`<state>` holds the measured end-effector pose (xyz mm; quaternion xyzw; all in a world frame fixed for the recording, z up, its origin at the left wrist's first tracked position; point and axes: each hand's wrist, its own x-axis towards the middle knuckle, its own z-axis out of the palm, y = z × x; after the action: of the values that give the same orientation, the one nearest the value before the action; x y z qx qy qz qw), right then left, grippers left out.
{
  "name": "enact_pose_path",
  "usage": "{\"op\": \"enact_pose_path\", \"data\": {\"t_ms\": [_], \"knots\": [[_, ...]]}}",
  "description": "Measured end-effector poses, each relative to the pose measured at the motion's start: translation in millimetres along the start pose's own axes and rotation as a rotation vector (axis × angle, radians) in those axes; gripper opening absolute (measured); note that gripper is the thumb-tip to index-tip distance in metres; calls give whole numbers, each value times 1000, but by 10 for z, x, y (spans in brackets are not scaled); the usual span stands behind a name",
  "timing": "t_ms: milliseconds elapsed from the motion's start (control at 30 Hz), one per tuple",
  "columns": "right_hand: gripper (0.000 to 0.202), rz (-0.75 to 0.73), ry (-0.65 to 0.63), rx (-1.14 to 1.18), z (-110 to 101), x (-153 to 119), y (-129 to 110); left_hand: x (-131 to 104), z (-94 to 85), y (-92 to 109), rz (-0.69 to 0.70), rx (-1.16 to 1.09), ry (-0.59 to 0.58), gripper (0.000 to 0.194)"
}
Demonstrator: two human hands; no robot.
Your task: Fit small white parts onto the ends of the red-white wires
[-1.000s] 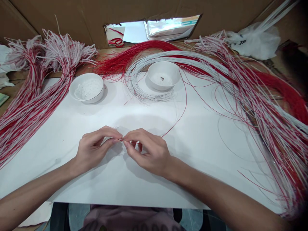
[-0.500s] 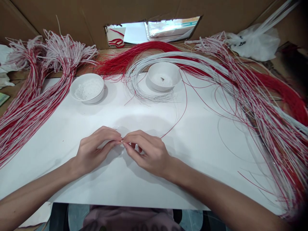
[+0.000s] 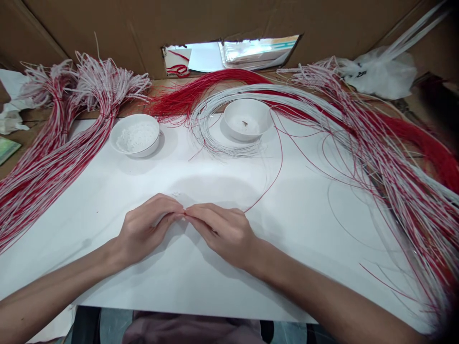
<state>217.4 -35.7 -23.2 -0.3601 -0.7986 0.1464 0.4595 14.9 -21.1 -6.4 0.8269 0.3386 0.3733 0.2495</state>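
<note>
Strand point(image 3: 267, 192): thin, red, gently curved | hands point(image 3: 145, 231) point(image 3: 229, 231): both pinching it, fingertips together | pinched part: mostly hidden

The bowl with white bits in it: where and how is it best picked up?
Probably by the rim of the bowl, on its near side, coming from above, thumb outside. It stands upright and open, its near wall faces bare white tabletop, while a strand bundle crowds its left.
</note>
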Motion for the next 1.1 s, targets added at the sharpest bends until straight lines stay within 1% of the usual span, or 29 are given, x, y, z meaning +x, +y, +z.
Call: {"op": "enact_pose_path", "data": {"t_ms": [133, 233, 367, 433, 567, 667, 767, 900, 1000, 1100], "knots": [[17, 156, -32, -4, -24, 29, 9, 22, -3, -6, -8, 102, 26, 25], [24, 208, -72, 6, -35, 50, 3, 34, 6, -8, -9, 146, 34, 23], [12, 199, -120, 49, -15, 54, -19, 44, 25, -23, 19, 177, 29, 25], [12, 215, -127, 74, 1, 48, -14, 60, 26, -39, 23, 223, 28, 25], [12, 331, -96, 45, 17, 40, 14, 113, 15, -84, -44, 392, 71, 27], [10, 382, -78, 9, 19, 43, 12, 146, 19, -119, -84, 463, 63, 20], [9, 396, -60, 1, 20, 46, -4, 160, 36, -143, -95, 472, 44, 14], [8, 376, -43, -3, 21, 47, -12, 164, 40, -151, -103, 458, 36, 11], [7, 357, -20, 9, 19, 52, -12, 160, 19, -140, -85, 429, 41, 13], [7, 323, 22, 24, 16, 59, -16, 145, -8, -115, -50, 340, 82, 19]]}}
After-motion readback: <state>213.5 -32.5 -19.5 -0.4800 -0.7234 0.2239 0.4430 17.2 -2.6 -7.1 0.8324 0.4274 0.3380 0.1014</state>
